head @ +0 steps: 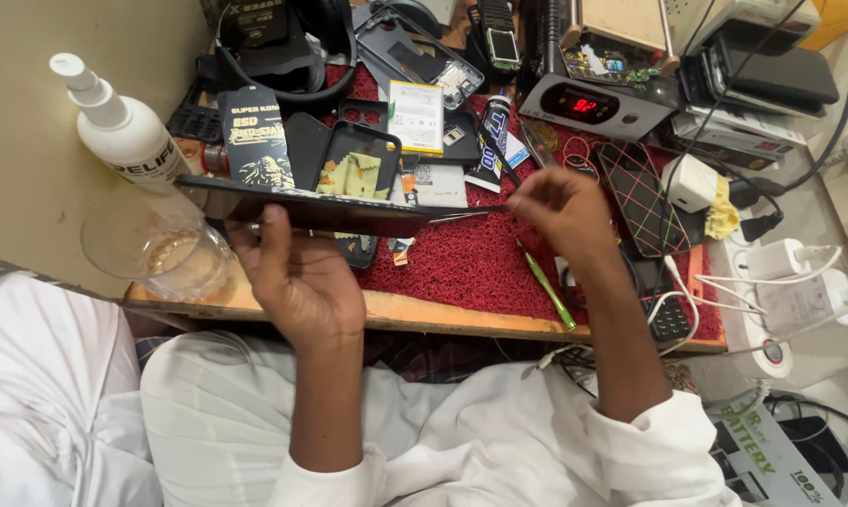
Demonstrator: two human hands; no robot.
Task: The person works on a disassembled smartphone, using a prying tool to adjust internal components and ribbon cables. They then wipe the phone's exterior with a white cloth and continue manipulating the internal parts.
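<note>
Red textured mat (480, 263): covers the wooden bench top, crowded with parts and tools. Dark phone (302, 208): held level and edge-on above the mat's left part, near the bench's front edge. Left hand (297, 282): raised from a bare forearm, palm under the phone, fingers (272, 235) curled up around its near edge, grasping it. Right hand (565, 211): wrist bent, fingertips pinched on thin metal tweezers (466, 215), whose tips point left and meet the phone's right end. Clear glass tumbler (156, 249): upright at the bench's left corner, just beside the left hand; contents cannot be told. White spray bottle (123, 127): standing behind the tumbler. Open black phone shell (353, 174): lying beyond the held phone, yellow-green patches inside. Green-handled tool (548, 289): lying on the mat below the right hand.
</note>
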